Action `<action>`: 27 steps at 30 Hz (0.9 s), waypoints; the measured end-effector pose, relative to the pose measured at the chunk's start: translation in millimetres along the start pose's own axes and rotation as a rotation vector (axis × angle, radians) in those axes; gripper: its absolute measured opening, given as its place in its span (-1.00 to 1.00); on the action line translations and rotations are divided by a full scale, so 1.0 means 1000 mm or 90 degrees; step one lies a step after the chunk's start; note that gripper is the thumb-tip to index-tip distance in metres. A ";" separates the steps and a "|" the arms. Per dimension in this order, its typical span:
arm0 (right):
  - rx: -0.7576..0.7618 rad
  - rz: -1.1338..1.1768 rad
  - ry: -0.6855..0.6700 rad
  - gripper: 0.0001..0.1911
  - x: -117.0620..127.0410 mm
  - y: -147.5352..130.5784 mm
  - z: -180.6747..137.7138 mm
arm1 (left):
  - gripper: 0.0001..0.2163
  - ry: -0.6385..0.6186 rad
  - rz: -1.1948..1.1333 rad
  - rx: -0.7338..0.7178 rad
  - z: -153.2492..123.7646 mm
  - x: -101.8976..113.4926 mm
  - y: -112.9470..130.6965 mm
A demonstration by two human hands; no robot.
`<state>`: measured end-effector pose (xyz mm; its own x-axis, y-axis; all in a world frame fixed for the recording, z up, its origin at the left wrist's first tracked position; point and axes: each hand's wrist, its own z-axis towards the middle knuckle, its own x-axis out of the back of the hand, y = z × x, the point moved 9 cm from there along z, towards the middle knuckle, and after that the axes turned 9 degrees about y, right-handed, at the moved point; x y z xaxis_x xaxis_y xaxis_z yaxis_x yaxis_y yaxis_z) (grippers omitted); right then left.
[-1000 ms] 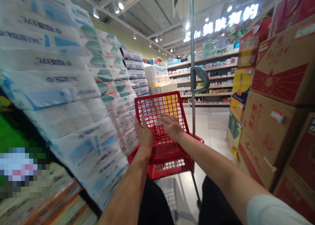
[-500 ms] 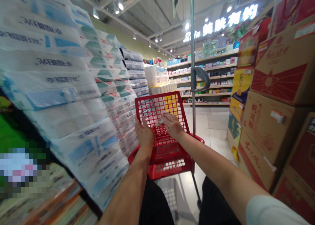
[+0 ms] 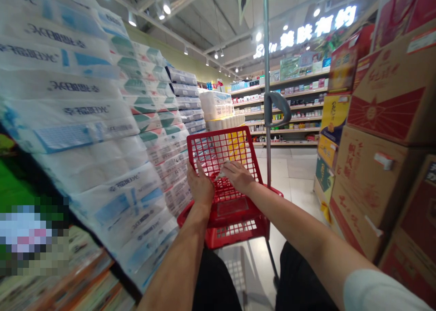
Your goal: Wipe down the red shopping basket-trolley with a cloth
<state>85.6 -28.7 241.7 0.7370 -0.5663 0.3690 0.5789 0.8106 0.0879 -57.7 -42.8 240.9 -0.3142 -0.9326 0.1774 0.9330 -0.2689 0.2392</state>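
Note:
A red plastic shopping cart point(image 3: 191, 140) with a grid basket stands right in front of me. My left hand point(image 3: 200, 185) is at the basket's left side, thumb and fingers apart; whether it touches the rim I cannot tell. Over the inside of the basket, my right hand point(image 3: 237, 175) has its fingers bent round a small pale crumpled cloth or tissue point(image 3: 221, 171). Part of this piece is hidden under the fingers. A grey upright pole with a loop handle point(image 3: 279, 107) rises at the cart's right side.
Tall stacks of wrapped paper rolls and tissue packs point(image 3: 91, 106) line the left. Printed cardboard boxes point(image 3: 364, 175) are piled on the right. Beyond the cart, pale floor point(image 3: 296, 165) leads to shelves of small goods point(image 3: 299, 102) under a lit sign.
My right hand has shifted slightly down inside the basket with the pale piece. My left hand and the cart look the same.

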 end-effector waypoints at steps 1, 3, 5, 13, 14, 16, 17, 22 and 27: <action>-0.014 -0.003 0.009 -0.65 0.002 0.002 0.000 | -0.42 -0.001 0.001 -0.001 0.000 0.000 0.001; -0.094 -0.032 0.056 -0.64 0.011 0.014 0.000 | -0.42 -0.004 0.005 -0.005 0.000 0.000 0.002; -0.144 -0.056 0.073 -0.62 0.016 0.020 -0.001 | -0.42 -0.009 0.009 -0.008 0.000 0.000 0.003; -0.128 -0.096 0.050 -0.68 0.020 0.019 0.000 | -0.41 -0.010 -0.001 0.007 0.000 0.000 0.002; -0.145 -0.117 0.055 -0.69 0.023 0.022 0.000 | -0.41 -0.012 -0.005 0.009 0.000 0.000 0.002; -0.133 -0.145 0.022 -0.71 0.021 0.020 0.000 | -0.43 -0.011 -0.009 0.014 0.000 0.000 0.003; -0.116 -0.154 -0.003 -0.73 0.018 0.017 0.000 | -0.43 -0.010 -0.009 0.015 0.001 0.000 0.003; -0.156 -0.236 0.008 -0.84 0.021 0.017 0.000 | -0.39 -0.010 -0.014 0.003 0.001 0.000 0.005; -0.130 -0.188 0.042 -0.90 0.024 0.020 0.000 | -0.40 -0.018 0.009 0.000 0.000 -0.001 0.004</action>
<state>114.7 -25.6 252.4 0.5450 -0.7851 0.2942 0.8228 0.5683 -0.0076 -53.9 -42.6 241.7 -0.3056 -0.9293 0.2073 0.9375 -0.2557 0.2360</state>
